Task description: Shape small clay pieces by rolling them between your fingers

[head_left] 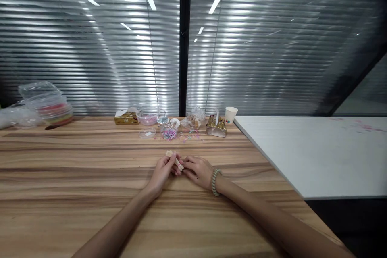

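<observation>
My left hand (pixel 165 169) is closed round a small cream-coloured piece (pixel 179 164), pinched between thumb and fingers. One end of the piece is wide and knobby and shows above the thumb; a touch of pink sits near its lower end. My right hand (pixel 198 170), with a green coiled band at the wrist, has its fingers curled together against that lower end. What its fingertips hold, if anything, is hidden. Both hands rest low over the wooden table (pixel 90 177). Beyond them stands a clear tub of pink and purple bits (pixel 169 132), with loose bits (pixel 190 136) scattered beside it.
At the back are a gold tissue box (pixel 127 119), a clear bowl (pixel 148 117), a round lid (pixel 147 133), a white tape roll (pixel 174 123), crumpled plastic (pixel 195 117), a gold packet (pixel 216 127) and a paper cup (pixel 231 114). Stacked plastic containers (pixel 54 109) stand far left; a white table (pixel 317 157) adjoins right.
</observation>
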A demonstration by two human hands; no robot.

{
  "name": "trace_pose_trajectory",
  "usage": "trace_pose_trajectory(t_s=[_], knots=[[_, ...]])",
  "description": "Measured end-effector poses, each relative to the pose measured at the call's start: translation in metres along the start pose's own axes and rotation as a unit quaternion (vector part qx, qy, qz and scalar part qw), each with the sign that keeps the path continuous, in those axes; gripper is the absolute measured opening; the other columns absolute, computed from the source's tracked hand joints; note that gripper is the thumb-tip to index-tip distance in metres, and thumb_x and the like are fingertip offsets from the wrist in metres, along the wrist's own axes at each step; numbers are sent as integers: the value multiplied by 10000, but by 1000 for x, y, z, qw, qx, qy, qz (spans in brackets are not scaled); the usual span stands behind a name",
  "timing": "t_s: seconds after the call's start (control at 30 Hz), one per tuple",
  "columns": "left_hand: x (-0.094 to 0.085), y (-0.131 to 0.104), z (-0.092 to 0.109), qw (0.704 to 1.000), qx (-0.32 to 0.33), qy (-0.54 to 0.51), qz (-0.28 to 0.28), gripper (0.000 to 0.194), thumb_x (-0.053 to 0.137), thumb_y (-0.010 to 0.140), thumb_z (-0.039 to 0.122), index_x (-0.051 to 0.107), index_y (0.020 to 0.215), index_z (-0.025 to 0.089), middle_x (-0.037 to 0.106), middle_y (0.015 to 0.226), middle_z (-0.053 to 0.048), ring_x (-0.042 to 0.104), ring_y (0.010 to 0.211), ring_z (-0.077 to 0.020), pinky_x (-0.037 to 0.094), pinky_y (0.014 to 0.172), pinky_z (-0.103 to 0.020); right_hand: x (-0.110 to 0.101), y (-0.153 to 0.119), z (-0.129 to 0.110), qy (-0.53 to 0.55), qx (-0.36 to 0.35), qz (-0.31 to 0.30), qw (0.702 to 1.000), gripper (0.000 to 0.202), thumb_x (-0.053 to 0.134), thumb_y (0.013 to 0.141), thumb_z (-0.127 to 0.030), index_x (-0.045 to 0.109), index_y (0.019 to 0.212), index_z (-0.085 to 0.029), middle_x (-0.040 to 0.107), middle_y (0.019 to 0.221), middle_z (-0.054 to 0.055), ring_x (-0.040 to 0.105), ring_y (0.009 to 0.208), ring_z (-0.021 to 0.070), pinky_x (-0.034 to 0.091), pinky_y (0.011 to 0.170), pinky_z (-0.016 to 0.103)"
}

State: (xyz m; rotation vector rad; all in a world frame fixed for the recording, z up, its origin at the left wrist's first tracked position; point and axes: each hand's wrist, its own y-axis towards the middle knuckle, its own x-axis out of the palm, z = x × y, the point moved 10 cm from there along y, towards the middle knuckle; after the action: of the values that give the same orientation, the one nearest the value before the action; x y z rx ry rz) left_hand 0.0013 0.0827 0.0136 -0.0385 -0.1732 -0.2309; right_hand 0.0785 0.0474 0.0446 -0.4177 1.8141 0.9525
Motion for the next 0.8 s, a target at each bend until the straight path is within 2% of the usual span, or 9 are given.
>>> trace_pose_trajectory(t_s=[0.37,0.8], knots=[[4,1,-1,999,5,38,-29,404,549,718,499,577,726,96,587,589,-37,518,510,-106,394,529,-222,-1,1,-1,-13,2,1,1000,172,471,821,-175,596,939,-177,573,931,48,526,827,157,419,709,255],[6,0,2,998,9,52,-29,393,542,726,490,584,690,101,591,583,-41,521,520,-111,402,534,-226,0,1,-1,-15,-7,7,1000,167,462,833,-187,592,937,-172,566,912,59,521,817,154,419,715,255]])
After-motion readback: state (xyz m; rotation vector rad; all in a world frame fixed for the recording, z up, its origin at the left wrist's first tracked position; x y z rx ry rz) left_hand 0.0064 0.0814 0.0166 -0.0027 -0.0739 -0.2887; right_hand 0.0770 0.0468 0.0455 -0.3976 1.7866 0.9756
